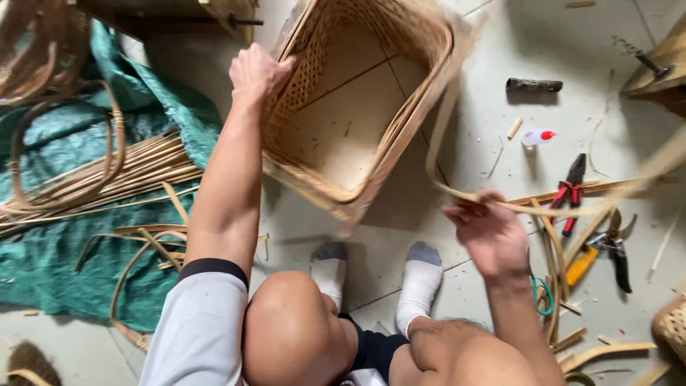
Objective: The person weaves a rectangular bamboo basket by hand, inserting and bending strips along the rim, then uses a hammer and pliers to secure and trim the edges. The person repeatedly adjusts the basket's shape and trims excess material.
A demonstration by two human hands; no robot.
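Left hand (254,71) hides basket (357,107) rim; right hand's (486,232) strip (443,136) blurs.

Only one pkg showing: a small white squeeze bottle w/ red cap (537,136), lying on its side on the floor (493,43), above and a bit right of the right grip (488,232), well apart from it. It's sitting just beside a short pale stick. Any label on it is too small to tell. No signs or screens showing.
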